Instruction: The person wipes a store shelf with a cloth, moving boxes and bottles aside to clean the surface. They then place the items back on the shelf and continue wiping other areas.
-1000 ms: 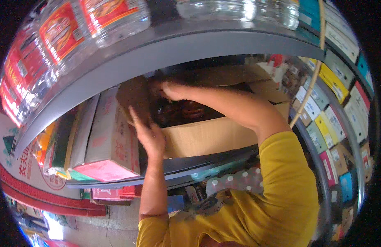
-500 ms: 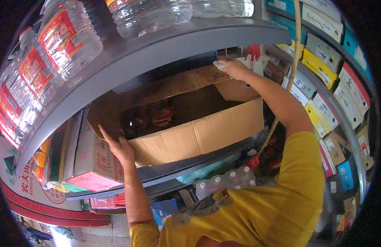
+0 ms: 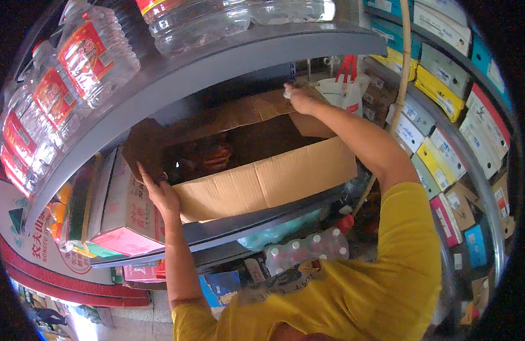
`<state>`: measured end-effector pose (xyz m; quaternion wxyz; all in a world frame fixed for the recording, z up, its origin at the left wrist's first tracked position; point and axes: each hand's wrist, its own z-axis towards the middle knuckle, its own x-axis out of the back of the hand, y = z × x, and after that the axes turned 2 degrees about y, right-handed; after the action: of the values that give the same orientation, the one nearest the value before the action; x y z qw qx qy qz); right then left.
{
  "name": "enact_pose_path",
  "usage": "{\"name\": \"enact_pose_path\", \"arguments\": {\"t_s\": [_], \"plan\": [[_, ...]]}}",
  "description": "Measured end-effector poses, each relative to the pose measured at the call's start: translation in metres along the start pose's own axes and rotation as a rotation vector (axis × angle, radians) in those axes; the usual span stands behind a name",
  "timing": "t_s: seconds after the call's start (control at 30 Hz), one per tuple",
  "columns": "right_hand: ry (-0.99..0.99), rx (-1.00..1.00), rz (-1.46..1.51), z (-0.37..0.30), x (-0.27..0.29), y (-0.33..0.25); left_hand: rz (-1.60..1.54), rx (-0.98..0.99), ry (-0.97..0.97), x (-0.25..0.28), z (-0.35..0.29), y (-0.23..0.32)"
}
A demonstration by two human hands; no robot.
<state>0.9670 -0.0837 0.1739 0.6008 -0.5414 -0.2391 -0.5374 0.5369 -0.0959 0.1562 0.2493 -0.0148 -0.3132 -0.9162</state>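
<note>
A long, open cardboard box sits tilted on a grey shelf, its flaps raised. Inside its left part lie dark and reddish wrapped items, too shadowed to name. My left hand holds the box's left near corner, thumb at the rim and fingers stretched along the end flap. At the far right, my right hand is closed over the far flap. A small white crumpled piece, perhaps tissue or cloth, shows between its fingers.
Large clear water bottles stand on the upper shelf, close above the box. Left of it are stacked cartons. Shrink-wrapped bottles lie below. A bamboo pole and shelved shoeboxes are at right.
The view has shifted slightly. My right hand appears a little farther left, fingers curled more tightly, with less of the white piece showing. My left hand keeps its place on the box corner.
</note>
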Motion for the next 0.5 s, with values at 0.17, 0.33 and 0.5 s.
{"name": "enact_pose_path", "arguments": {"t_s": [0.17, 0.33, 0.5], "plan": [[-0.23, 0.199, 0.082, -0.046, 0.002, -0.127, -0.023, -0.021, 0.005, 0.009, -0.002, -0.007], [-0.108, 0.501, 0.085, -0.032, -0.02, -0.138, -0.021, -0.013, 0.004, 0.003, -0.003, -0.002], [-0.172, -0.121, 0.439, -0.065, 0.055, -0.07, 0.019, 0.072, 0.008, 0.013, -0.004, -0.008]]}}
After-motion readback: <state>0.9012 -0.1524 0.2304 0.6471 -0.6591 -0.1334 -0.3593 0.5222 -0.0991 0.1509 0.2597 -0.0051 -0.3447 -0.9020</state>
